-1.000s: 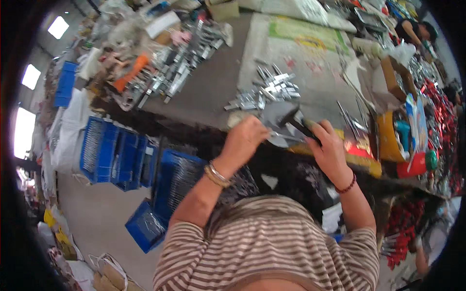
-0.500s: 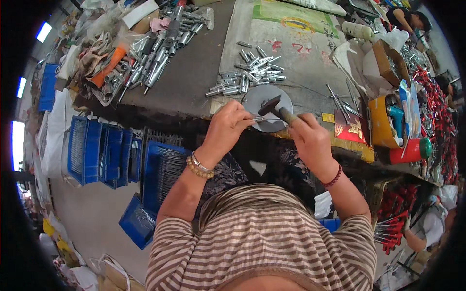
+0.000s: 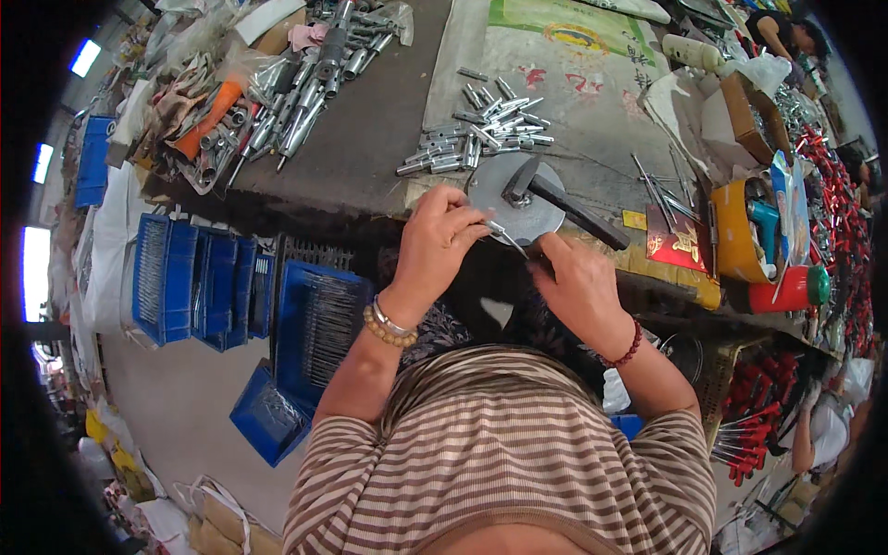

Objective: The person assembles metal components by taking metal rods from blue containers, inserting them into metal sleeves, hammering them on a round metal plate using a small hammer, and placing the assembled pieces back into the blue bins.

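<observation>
Workbench (image 3: pixel 370 139) | metal rod (image 3: pixel 507 239) between left hand (image 3: pixel 435 239), right hand (image 3: pixel 575 282)

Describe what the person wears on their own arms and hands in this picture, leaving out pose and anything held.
Both hands are bare, with no gloves. The left hand has two bands at the wrist: a string of round tan beads and a thin silvery bangle beside it. The right hand has a thin bracelet of small dark red beads. Short sleeves of a brown and cream striped shirt leave the forearms uncovered.
</observation>
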Demonstrator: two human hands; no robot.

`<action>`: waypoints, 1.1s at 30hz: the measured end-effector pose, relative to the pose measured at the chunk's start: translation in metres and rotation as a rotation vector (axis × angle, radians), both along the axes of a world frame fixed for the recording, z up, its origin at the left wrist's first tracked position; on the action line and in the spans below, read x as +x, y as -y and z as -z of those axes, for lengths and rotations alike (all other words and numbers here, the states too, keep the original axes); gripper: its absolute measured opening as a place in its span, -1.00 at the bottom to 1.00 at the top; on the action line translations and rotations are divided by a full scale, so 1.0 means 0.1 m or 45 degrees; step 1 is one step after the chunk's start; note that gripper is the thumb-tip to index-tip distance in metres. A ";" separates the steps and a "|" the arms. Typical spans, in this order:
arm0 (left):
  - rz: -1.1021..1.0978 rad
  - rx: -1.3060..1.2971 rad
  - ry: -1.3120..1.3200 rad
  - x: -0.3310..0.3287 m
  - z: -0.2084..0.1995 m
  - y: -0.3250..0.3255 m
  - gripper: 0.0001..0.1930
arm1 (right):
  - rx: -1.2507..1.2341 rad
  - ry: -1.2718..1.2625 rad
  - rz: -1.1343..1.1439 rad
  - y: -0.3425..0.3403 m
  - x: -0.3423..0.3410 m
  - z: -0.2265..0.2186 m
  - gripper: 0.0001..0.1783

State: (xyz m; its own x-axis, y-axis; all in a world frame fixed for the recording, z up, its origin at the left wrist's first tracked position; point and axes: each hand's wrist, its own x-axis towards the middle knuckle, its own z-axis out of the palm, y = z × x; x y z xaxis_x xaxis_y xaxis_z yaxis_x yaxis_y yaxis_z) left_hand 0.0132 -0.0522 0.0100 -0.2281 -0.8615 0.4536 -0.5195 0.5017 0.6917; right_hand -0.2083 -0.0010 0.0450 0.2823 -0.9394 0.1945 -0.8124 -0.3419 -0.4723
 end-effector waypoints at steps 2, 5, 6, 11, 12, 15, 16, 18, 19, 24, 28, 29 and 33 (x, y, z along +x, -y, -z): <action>-0.076 -0.172 0.057 -0.06 0.04 -0.09 -0.72 | 0.145 0.161 -0.003 -0.02 -0.01 0.06 -0.76; -0.211 0.259 -0.365 -0.17 0.13 -0.32 -0.63 | 0.440 0.463 0.015 -0.04 0.03 0.07 -0.74; -0.193 0.509 -0.582 -0.20 0.10 -0.37 -0.58 | 0.589 0.602 0.043 -0.05 0.05 0.07 -0.73; -0.067 0.912 -0.996 -0.22 0.09 -0.39 -0.42 | 0.582 0.641 0.066 -0.11 0.14 0.12 -0.70; -0.090 0.907 -1.000 -0.20 0.09 -0.40 -0.42 | 0.606 0.619 0.067 -0.12 0.17 0.12 -0.70; -0.057 0.978 -1.065 -0.13 0.07 -0.44 -0.34 | 0.611 0.592 0.064 -0.15 0.30 0.03 -0.69; -0.076 0.966 -1.042 -0.11 0.10 -0.44 -0.34 | 0.629 0.593 -0.002 -0.14 0.33 0.02 -0.69; -0.063 0.888 -1.049 -0.04 0.13 -0.44 -0.37 | 0.618 0.576 0.034 -0.13 0.31 0.04 -0.72; -0.095 0.888 -1.114 0.02 0.12 -0.45 -0.38 | 0.568 0.603 0.040 -0.12 0.25 0.05 -0.71; -0.533 0.764 -1.032 0.77 0.41 -0.67 -0.43 | 0.607 0.900 0.228 0.14 -0.15 0.22 -0.63; -1.071 0.837 -0.987 1.56 1.12 -1.02 -0.48 | 0.614 0.911 0.296 0.21 -0.14 0.22 -0.67; -1.143 0.850 -1.009 1.78 1.44 -1.15 -0.47 | 0.586 0.888 0.303 0.20 -0.09 0.21 -0.66; -1.410 1.008 -0.971 2.33 2.03 -1.33 -0.44 | 0.618 0.892 0.304 0.24 -0.11 0.24 -0.64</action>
State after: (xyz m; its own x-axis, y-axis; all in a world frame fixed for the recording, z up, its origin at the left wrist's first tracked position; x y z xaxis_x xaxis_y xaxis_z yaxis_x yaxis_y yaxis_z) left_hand 0.2462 0.0806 -0.1931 0.7227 -0.5049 -0.4720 0.2138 -0.4860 0.8474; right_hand -0.2188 -0.0253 0.0209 0.0333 -0.9819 -0.1864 -0.3062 0.1675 -0.9371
